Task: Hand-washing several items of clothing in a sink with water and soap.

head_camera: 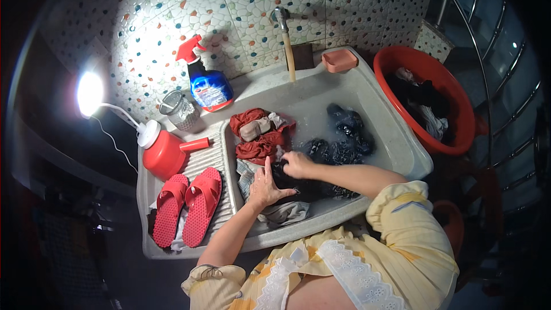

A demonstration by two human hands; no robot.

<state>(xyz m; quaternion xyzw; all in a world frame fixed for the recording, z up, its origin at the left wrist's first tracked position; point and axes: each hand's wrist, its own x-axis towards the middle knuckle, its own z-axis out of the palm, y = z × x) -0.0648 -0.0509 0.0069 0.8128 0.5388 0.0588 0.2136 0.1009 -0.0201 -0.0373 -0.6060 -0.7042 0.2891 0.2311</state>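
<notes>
In the sink basin (387, 137), cloudy water surrounds several garments. My left hand (266, 187) lies on a black garment (297, 191), its fingers spread, thumb and forefinger wide apart. Just right of it, my right hand (297, 165) is curled at the upper edge of the same garment; whether cloth is pinched in its fingers cannot be told. Red cloth (256, 148) with a beige bundle (255, 129) on it is heaped above my left hand. Grey cloth (286, 213) lies below the hands. Dark wet clothes (346, 127) float to the right. The faucet (282, 19) has a brownish tube or stream (289, 56) below it.
On the ribbed washboard (219, 189) at left lie pink-red slippers (202, 206) and a red dipper (163, 155). Behind stand a blue spray bottle (211, 88), a glass cup (181, 112) and a bright lamp (90, 94). A soap dish (340, 60) sits on the rim; a red tub (462, 116) of clothes stands right.
</notes>
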